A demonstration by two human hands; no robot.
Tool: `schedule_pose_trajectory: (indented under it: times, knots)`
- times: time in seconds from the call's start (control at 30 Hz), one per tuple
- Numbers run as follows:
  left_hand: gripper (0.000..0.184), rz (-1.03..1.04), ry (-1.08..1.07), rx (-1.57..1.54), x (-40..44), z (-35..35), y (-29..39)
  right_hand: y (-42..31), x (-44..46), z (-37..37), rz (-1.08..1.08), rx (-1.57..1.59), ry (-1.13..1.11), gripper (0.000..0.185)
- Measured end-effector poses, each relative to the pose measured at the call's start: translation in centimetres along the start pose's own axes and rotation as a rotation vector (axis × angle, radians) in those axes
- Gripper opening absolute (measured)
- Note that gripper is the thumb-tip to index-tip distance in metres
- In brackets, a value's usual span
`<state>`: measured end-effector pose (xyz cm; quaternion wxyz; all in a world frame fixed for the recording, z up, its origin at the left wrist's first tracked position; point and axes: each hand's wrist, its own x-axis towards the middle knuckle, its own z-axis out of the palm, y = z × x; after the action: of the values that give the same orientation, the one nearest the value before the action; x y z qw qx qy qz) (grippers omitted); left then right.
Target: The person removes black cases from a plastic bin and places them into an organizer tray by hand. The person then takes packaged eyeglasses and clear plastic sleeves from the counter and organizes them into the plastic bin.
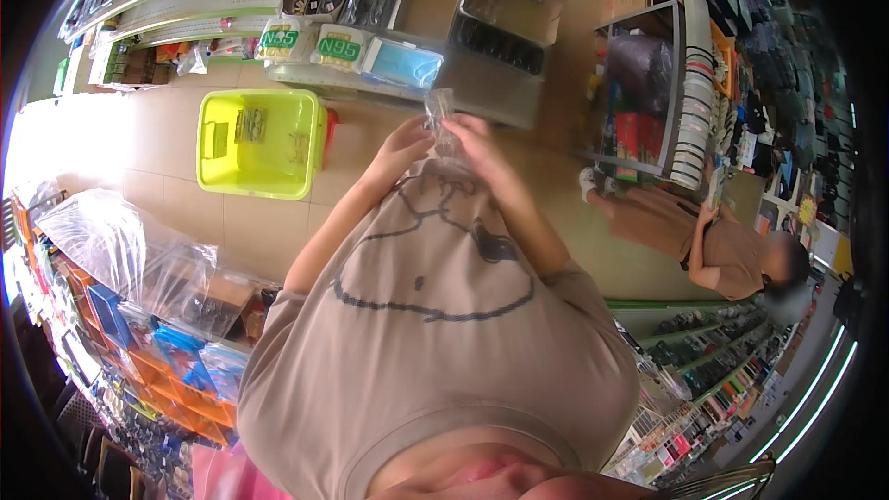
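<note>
In front of my chest, a small crumpled clear plastic packet (439, 111) is pinched between my two hands; its contents are too blurred to name. My left hand (407, 148) grips its left side with bent fingers. On the other side, the fingers of my right hand (470, 141) are closed on the packet. A yellow-green plastic bin (310, 162) stands on the floor to the left of my hands. Inside it lie a few small packets, one bundle (251, 125) near its far wall.
Ahead is a shelf with green-labelled packs (338, 46), a blue packet (403, 65) and a black tray (497, 46). A metal-framed rack (674, 83) stands at right, near another person (685, 231) holding something. Plastic-covered goods (120, 231) line the left.
</note>
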<state>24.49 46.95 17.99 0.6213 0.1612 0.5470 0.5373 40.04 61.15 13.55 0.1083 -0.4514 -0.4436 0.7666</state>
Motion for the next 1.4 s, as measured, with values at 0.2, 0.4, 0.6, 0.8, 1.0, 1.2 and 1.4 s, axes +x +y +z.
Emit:
schedule_pose_trajectory:
  times: [0.2, 0.4, 0.6, 0.8, 1.0, 1.2, 1.4]
  knots:
    - [0.051, -0.021, 0.107, -0.076, 1.1, 0.9, 3.5, -5.5, 6.0, -6.4, -0.03, 0.173, 0.229, 0.014]
    - [0.042, 0.034, 0.126, 0.069, 5.1, 1.3, 4.5, -10.4, 15.6, -16.3, -0.036, 0.252, 0.296, 0.011]
    - [0.036, 0.444, -0.031, 1.039, 15.4, 5.6, 10.2, -13.5, 23.1, -21.0, -0.034, 0.044, 0.422, 0.014]
    - [0.037, 0.742, -0.049, 1.569, 33.0, 9.2, 8.5, -12.1, 29.4, -25.6, -0.066, -0.037, 0.432, 0.014]
    - [0.046, 0.504, -0.153, 1.782, 42.9, 11.5, 6.7, -12.6, 31.3, -27.6, -0.036, -0.207, 0.414, 0.01]
    - [0.064, 0.451, -0.108, 1.778, 46.7, 11.8, 5.6, -12.9, 33.8, -28.2, 0.036, -0.258, 0.373, 0.011]
    - [0.053, 0.309, -0.21, 2.009, 47.9, 9.0, 4.7, -12.8, 35.8, -26.2, 0.062, -0.235, 0.351, 0.014]
